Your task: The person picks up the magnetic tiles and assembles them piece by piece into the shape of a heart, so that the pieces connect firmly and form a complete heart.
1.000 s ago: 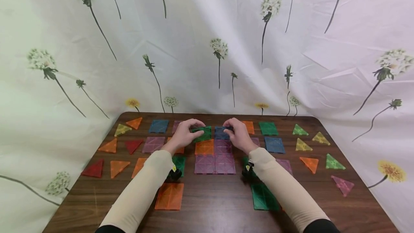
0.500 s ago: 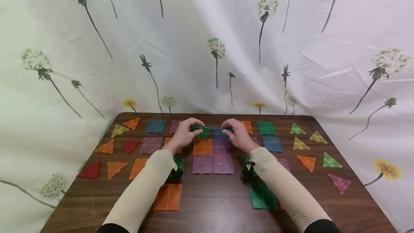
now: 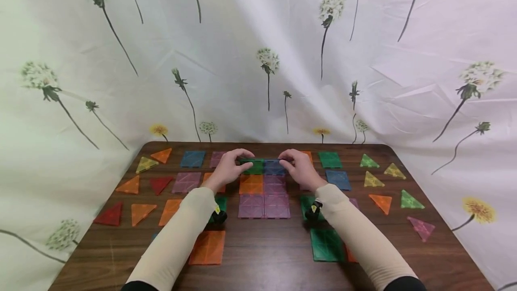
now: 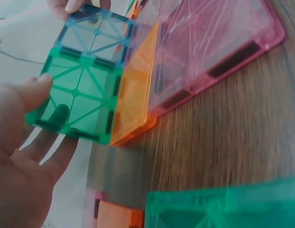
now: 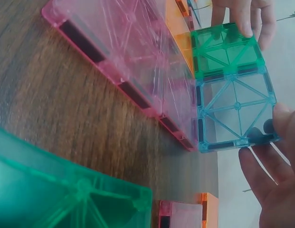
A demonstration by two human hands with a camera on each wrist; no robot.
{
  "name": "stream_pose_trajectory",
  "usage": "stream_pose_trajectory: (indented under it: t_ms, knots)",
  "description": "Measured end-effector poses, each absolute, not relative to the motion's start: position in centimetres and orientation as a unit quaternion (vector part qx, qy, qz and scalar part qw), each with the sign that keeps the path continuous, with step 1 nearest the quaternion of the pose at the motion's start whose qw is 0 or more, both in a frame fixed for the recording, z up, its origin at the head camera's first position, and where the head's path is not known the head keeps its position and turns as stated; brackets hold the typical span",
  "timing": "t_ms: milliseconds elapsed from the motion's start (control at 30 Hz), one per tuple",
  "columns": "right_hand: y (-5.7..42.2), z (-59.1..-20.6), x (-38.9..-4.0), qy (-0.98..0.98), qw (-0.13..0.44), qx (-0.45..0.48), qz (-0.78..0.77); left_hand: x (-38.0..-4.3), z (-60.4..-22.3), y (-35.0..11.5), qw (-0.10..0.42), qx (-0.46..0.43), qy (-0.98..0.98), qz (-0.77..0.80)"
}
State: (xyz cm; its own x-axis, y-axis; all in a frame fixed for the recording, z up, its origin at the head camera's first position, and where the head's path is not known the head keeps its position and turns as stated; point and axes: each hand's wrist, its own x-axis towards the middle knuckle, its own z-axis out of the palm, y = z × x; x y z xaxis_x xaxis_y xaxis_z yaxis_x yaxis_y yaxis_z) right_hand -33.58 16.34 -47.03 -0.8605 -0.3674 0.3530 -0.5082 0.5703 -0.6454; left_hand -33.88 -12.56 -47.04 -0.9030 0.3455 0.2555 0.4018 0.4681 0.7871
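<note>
My left hand pinches a green translucent square magnetic tile between thumb and fingers. A blue square magnetic tile is pinched in my right hand. Both tiles stand raised side by side, their edges meeting in the wrist views. Their lower edges meet the far side of a flat block: the green one at an orange tile, the blue one at a purple tile. Two more purple tiles form the block's near row. Fingers behind the held tiles show through the plastic.
Loose square tiles flank the block, among them a large orange square and a large green square nearer me. Triangular tiles lie at both sides, such as a red triangle and a pink triangle. A floral curtain hangs behind the table.
The green and blue tiles, earlier apart with a gap, have come together edge to edge. They have been lowered onto the block's far edge, the hands moving slightly closer.
</note>
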Motion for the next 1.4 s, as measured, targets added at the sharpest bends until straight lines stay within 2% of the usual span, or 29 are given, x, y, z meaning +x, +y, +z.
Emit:
stream_pose_trajectory:
  t_ms: [300,667,967,1400]
  knots:
    - [17.3,-46.9,-33.5,-0.884,0.093,0.236,0.393,-34.5,-47.0,-15.2,0.041,-0.18,-0.842,-0.507]
    - [17.4,-47.1,-33.4,-0.886,0.086,0.238,0.39,-36.2,-48.0,-22.4,0.092,-0.092,-0.888,-0.442]
    - [16.8,-47.2,-33.3,-0.884,0.081,0.251,0.387,-36.6,-49.6,-26.3,0.081,-0.042,-0.918,-0.386]
    - [16.6,-47.1,-33.7,-0.881,0.083,0.256,0.39,-37.0,-49.3,-26.1,0.035,-0.027,-0.94,-0.339]
